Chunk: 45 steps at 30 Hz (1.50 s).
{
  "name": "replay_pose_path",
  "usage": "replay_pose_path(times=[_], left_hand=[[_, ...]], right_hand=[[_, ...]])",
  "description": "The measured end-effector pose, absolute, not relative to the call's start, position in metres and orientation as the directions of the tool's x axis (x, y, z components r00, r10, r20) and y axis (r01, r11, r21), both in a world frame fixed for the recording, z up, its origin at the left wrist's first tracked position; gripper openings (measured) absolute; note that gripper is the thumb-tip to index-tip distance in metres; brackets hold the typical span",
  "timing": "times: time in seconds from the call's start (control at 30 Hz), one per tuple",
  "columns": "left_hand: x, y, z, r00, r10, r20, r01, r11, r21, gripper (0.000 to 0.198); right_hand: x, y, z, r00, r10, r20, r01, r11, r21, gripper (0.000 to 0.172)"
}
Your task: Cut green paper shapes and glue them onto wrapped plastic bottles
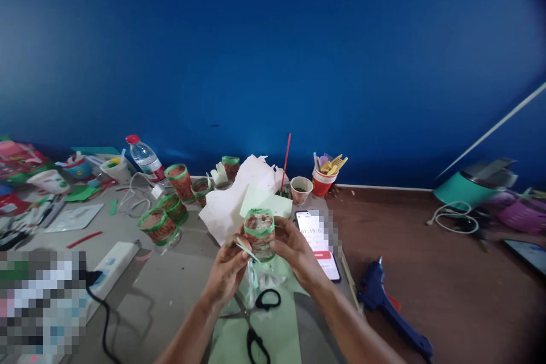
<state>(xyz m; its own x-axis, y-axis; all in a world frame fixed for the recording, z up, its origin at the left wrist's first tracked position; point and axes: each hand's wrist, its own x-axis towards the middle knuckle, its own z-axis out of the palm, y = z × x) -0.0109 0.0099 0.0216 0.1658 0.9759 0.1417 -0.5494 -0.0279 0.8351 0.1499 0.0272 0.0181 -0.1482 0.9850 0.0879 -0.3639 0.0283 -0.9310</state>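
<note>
Green-rimmed clear cup (pixel 259 234) — 2 hands (pixel 228 270) (pixel 298 253)

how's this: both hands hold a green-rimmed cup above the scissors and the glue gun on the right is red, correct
Not quite. The head view shows the glue gun is blue, not red. The rest stands: the left hand and right hand hold the green-rimmed cup above the scissors.

Craft bench, home-style setup: grey table (pixel 183 284) against a plain blue wall (pixel 273 57). Evidence: glue gun (pixel 386 304), scissors (pixel 260 324), paper (pixel 232 199) offcuts, green-rimmed cups (pixel 158 226), tub of sticks (pixel 322 179), power strip (pixel 113 264). Cables (pixel 452 220) and a pot (pixel 469 186) on the floor to my right — no shop fittings.
</note>
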Motion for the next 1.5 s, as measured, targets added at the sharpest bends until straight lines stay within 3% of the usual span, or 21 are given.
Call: replay_pose_path(times=[0.13, 0.4, 0.57, 0.77, 0.93, 1.23, 1.37, 1.5], left_hand=[[-0.012, 0.01, 0.017, 0.17, 0.973, 0.157, -0.505, -0.051, 0.861, 0.012], [-0.014, 0.014, 0.016, -0.017, 0.978, 0.21, -0.404, -0.199, 0.893, 0.009], [-0.016, 0.019, 0.01, -0.11, 0.983, 0.143, -0.374, -0.175, 0.911, 0.027], [-0.013, 0.02, 0.005, -0.164, 0.972, 0.17, -0.372, -0.221, 0.902, 0.026], [-0.014, 0.021, 0.003, -0.182, 0.969, 0.167, -0.348, -0.222, 0.911, 0.037], [-0.014, 0.024, 0.007, -0.255, 0.942, 0.218, -0.251, -0.282, 0.926, 0.022], [-0.012, 0.025, 0.01, -0.276, 0.938, 0.209, -0.301, -0.291, 0.908, 0.037], [-0.012, 0.026, 0.016, -0.178, 0.976, 0.127, -0.364, -0.186, 0.913, 0.053]], right_hand=[[0.149, 0.028, 0.02, -0.221, 0.974, 0.051, -0.443, -0.053, -0.895, 0.051], [0.15, 0.03, 0.017, -0.263, 0.961, 0.084, -0.358, -0.017, -0.934, 0.052], [0.147, 0.03, 0.013, -0.254, 0.966, 0.052, -0.304, -0.029, -0.952, 0.045], [0.143, 0.031, 0.006, -0.251, 0.967, 0.049, -0.297, -0.028, -0.955, 0.039], [0.142, 0.03, 0.004, -0.259, 0.965, 0.031, -0.282, -0.044, -0.958, 0.04], [0.143, 0.031, -0.001, -0.286, 0.958, 0.022, -0.248, -0.052, -0.967, 0.034], [0.142, 0.031, -0.001, -0.292, 0.956, 0.026, -0.282, -0.06, -0.958, 0.033], [0.142, 0.03, 0.005, -0.305, 0.952, 0.029, -0.32, -0.073, -0.945, 0.033]])
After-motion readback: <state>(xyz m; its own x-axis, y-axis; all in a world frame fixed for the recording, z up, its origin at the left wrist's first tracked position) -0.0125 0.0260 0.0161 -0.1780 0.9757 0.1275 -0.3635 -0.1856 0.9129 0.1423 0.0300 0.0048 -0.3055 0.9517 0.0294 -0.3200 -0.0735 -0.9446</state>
